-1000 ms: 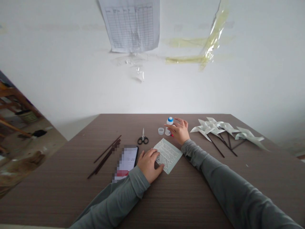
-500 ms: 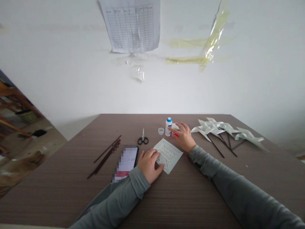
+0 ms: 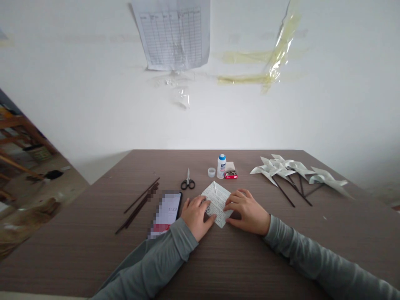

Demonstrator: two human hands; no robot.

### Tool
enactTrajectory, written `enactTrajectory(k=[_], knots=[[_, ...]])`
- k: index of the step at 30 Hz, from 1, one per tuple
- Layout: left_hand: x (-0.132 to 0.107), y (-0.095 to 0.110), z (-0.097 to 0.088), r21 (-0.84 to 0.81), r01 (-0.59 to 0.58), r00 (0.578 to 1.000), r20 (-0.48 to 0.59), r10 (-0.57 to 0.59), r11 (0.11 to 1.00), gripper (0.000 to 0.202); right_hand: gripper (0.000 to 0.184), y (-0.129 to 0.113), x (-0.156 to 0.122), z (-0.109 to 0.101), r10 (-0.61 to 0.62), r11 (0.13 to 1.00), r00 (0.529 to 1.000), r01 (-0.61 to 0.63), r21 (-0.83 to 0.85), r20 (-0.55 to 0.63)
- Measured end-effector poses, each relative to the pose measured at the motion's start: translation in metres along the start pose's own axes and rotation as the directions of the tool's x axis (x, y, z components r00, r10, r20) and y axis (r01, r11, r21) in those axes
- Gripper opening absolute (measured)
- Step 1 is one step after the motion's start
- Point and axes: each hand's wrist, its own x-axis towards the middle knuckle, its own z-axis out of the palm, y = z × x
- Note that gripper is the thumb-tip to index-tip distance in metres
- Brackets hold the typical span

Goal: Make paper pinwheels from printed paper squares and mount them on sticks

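Note:
A square printed sheet of paper (image 3: 218,199) with crease lines lies on the table, one corner pointing away from me. My left hand (image 3: 196,217) rests on its left side with fingers and thumb apart. On the right side, my right hand (image 3: 248,211) touches the sheet, fingers bent a little and thumb apart near the front corner. Beyond the paper stand a white bottle (image 3: 221,167) with a blue top and a small clear cup (image 3: 211,172). Beside the bottle, a small red box (image 3: 231,176) is open, with small metallic pieces in it.
Black-handled scissors (image 3: 188,183) lie left of the cup. A phone (image 3: 165,214) is beside my left hand, with several dark sticks (image 3: 140,204) farther left. Several paper pinwheels (image 3: 278,166) on sticks lie at the right. The wall (image 3: 200,125) borders the table's far edge.
My right hand has come back toward me from near the bottle and red box, down onto the paper's right side. The red box now shows fully. My left hand stays put.

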Motion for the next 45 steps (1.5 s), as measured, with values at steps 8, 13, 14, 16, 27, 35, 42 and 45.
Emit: enactTrajectory(k=[8, 13, 14, 16, 27, 35, 42, 45], knots=[[0.001, 0.010, -0.016, 0.004, 0.014, 0.997, 0.078, -0.014, 1.000, 0.047, 0.038, 0.006, 0.005, 0.007, -0.013, 0.998, 0.996, 0.007, -0.067, -0.087], [0.001, 0.004, -0.001, -0.016, 0.008, 1.000, -0.007, -0.008, 1.000, 0.046, 0.039, 0.013, 0.001, 0.012, -0.026, 0.998, 0.993, 0.020, -0.054, -0.118], [0.001, 0.002, 0.002, -0.020, 0.004, 1.000, -0.020, -0.005, 1.000, 0.046, 0.035, 0.015, 0.000, 0.014, -0.015, 0.999, 0.992, 0.010, -0.039, -0.126], [0.001, 0.001, 0.006, -0.023, -0.001, 0.999, -0.042, 0.000, 1.000, 0.044, 0.032, 0.019, 0.000, 0.018, 0.028, 1.000, 0.988, -0.029, -0.002, -0.151], [0.006, 0.013, -0.001, -0.027, 0.014, 1.000, -0.005, -0.014, 1.000, 0.041, 0.007, 0.019, 0.012, 0.038, 0.305, 0.949, 0.918, -0.269, 0.166, -0.252], [0.006, 0.020, -0.006, -0.030, -0.002, 1.000, 0.025, 0.002, 1.000, 0.056, 0.032, 0.014, 0.006, 0.036, 0.211, 0.973, 0.956, -0.225, -0.045, -0.202], [0.008, 0.034, -0.023, -0.015, 0.015, 0.997, 0.072, -0.014, 1.000, 0.055, 0.030, 0.013, 0.007, 0.035, 0.224, 0.965, 0.959, -0.243, -0.101, -0.173], [0.008, 0.040, -0.031, -0.012, 0.023, 0.995, 0.097, -0.022, 1.000, 0.051, 0.029, 0.011, 0.009, 0.033, 0.267, 0.958, 0.954, -0.278, -0.069, -0.132]])
